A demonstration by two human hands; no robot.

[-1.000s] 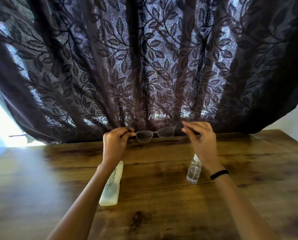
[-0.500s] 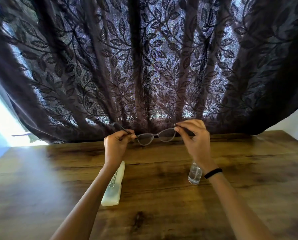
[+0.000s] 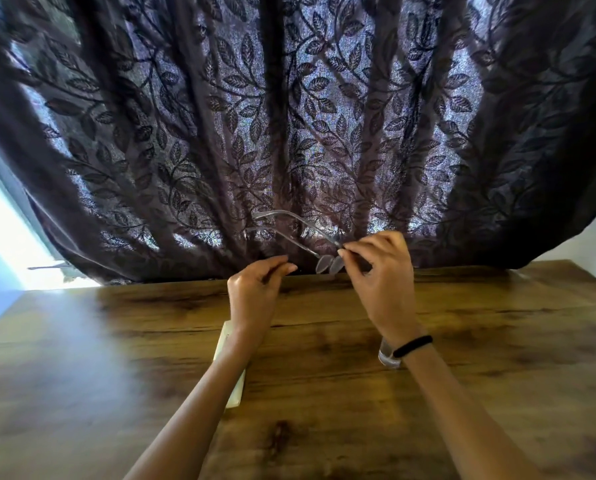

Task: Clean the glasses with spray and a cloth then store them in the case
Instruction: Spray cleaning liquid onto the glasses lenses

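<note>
My right hand (image 3: 381, 282) pinches the thin-framed glasses (image 3: 327, 264) at the front of the frame, above the table's far edge. The glasses are turned end-on, so both lenses overlap and the two temples (image 3: 289, 223) point up and to the left against the curtain. Just left of the lenses, my left hand (image 3: 256, 292) has its fingers curled together, holds nothing and does not touch the glasses. A pale, long glasses case (image 3: 237, 393) lies on the table, partly under my left forearm. The clear spray bottle (image 3: 387, 356) stands behind my right wrist, with only its base showing. No cloth is in view.
The wooden table (image 3: 324, 427) fills the lower half of the view. A dark leaf-patterned curtain (image 3: 324, 116) hangs right behind its far edge. Bright window light shows at the far left (image 3: 9, 244). A black band (image 3: 412, 345) circles my right wrist.
My left hand has let go of the glasses. My right hand has swung them from facing me to end-on, temples pointing away up-left. The view has tilted down a little.
</note>
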